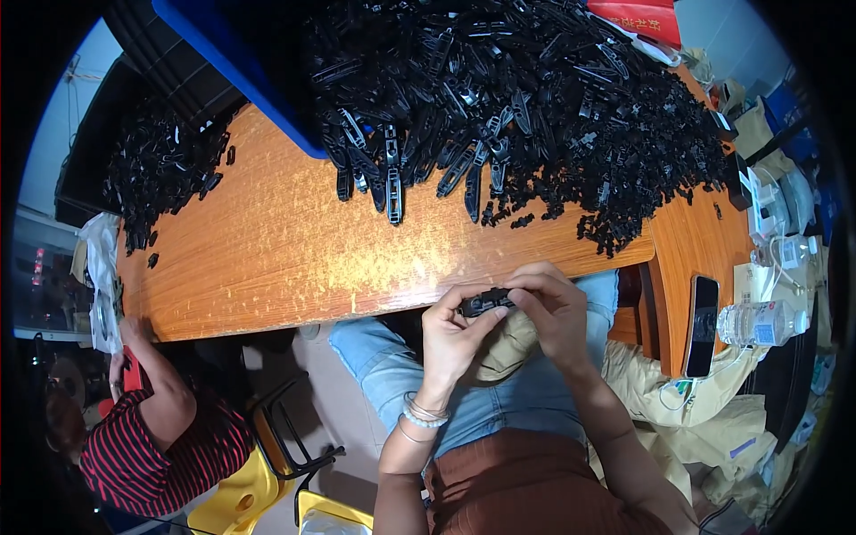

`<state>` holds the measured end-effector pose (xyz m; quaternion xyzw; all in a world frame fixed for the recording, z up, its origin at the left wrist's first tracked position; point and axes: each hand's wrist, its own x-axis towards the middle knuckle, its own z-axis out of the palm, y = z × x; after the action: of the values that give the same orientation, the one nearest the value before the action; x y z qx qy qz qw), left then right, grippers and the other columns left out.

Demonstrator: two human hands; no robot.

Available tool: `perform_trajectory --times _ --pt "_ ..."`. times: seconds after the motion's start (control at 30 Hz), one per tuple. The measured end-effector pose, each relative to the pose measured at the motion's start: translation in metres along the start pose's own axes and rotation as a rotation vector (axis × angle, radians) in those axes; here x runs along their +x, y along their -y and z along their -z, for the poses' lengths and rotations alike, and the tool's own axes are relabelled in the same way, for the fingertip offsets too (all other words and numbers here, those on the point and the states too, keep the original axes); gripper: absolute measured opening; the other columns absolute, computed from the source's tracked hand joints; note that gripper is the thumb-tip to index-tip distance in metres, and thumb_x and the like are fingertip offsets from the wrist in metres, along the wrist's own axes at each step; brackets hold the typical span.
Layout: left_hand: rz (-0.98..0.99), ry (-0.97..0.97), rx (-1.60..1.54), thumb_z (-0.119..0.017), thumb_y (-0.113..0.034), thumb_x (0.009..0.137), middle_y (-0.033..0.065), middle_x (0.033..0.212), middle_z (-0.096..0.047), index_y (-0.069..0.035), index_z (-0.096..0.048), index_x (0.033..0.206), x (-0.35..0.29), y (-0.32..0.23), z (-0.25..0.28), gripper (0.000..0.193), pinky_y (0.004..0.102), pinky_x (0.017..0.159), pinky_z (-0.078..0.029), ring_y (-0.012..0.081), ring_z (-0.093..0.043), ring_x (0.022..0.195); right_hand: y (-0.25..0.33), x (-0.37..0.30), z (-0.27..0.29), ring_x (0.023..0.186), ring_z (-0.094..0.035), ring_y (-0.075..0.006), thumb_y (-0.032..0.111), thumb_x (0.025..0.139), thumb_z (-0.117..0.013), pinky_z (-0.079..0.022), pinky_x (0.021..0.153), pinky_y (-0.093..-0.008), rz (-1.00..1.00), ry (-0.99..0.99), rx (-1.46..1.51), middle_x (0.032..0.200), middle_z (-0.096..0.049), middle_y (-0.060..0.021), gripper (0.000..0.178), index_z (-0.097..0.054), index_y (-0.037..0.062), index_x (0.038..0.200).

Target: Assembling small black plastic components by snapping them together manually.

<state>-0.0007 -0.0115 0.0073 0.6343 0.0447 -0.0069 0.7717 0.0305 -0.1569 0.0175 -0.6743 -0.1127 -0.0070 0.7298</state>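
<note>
Over my lap, just off the table's near edge, I hold a small black plastic part [486, 302] between both hands. My left hand [452, 332] pinches its left end between thumb and fingers. The thumb and fingertips of my right hand [551, 308] are closed on its other end. Beyond my hands, a large heap of long black plastic parts [437, 116] covers the far side of the table. To its right lies a spread of smaller black pieces [615, 169]. How the held part is made up underneath is hidden by my fingers.
The worn wooden table [294, 241] spans the view. A blue bin [241, 76] leans at the back left, near another black heap [160, 169]. A phone [703, 325] and a plastic bottle [758, 323] are at the right. A person in a striped shirt [169, 446] sits left, near yellow chairs [241, 486].
</note>
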Motion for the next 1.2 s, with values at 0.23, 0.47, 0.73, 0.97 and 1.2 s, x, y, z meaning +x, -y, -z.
perform_trajectory --times 0.23,0.47,0.73,0.97,1.2 --pt "0.101 0.003 -0.105 -0.063 0.006 0.081 0.0098 0.085 -0.065 0.007 -0.057 0.101 0.000 -0.011 -0.001 0.021 0.0217 0.068 -0.055 0.0154 -0.066 0.081 0.001 0.003 0.007 0.084 -0.054 -0.0141 -0.004 0.080 -0.060 -0.043 0.070 -0.0235 0.284 0.056 -0.393 0.094 -0.058 -0.0097 0.011 -0.064 -0.0021 0.090" --pt "0.051 0.040 -0.013 -0.062 0.004 0.083 0.0094 0.084 -0.065 0.005 -0.059 0.101 0.002 -0.005 0.009 0.018 0.0202 0.063 -0.053 0.0115 -0.065 0.073 -0.014 -0.008 0.012 0.079 -0.057 -0.0105 0.000 0.080 -0.064 -0.045 0.068 -0.0226 -0.182 0.181 -0.149 0.090 -0.060 -0.0062 0.025 -0.059 -0.0022 0.105" --pt "-0.058 0.235 0.266 -0.059 -0.014 0.088 0.0119 0.077 -0.066 0.003 -0.065 0.096 0.030 -0.007 0.028 0.020 0.0271 0.061 -0.048 0.0145 -0.062 0.065 -0.012 -0.003 0.030 0.069 -0.059 -0.0097 0.001 0.081 -0.063 -0.046 0.063 -0.0226 -0.232 0.295 0.005 0.082 -0.062 -0.0066 0.019 -0.063 -0.0015 0.100" --pt "-0.451 -0.321 1.087 -0.069 -0.026 0.079 0.0180 0.070 -0.062 0.003 -0.063 0.081 0.125 0.000 -0.001 0.029 0.0351 0.057 -0.047 0.0364 -0.059 0.061 -0.032 0.056 0.026 0.071 -0.055 -0.0231 -0.001 0.075 -0.065 -0.044 0.063 -0.0322 0.521 -0.029 -0.870 0.081 -0.057 -0.0090 0.013 -0.065 -0.0001 0.087" --pt "-0.249 -0.311 0.635 -0.074 -0.013 0.073 0.0082 0.069 -0.062 0.003 -0.055 0.084 0.115 -0.004 0.009 0.027 0.0270 0.051 -0.044 0.0138 -0.054 0.053 -0.040 0.073 0.033 0.071 -0.054 -0.0223 -0.003 0.077 -0.063 -0.044 0.063 -0.0315 0.603 0.039 -0.902 0.087 -0.057 -0.0079 0.009 -0.062 -0.0015 0.085"
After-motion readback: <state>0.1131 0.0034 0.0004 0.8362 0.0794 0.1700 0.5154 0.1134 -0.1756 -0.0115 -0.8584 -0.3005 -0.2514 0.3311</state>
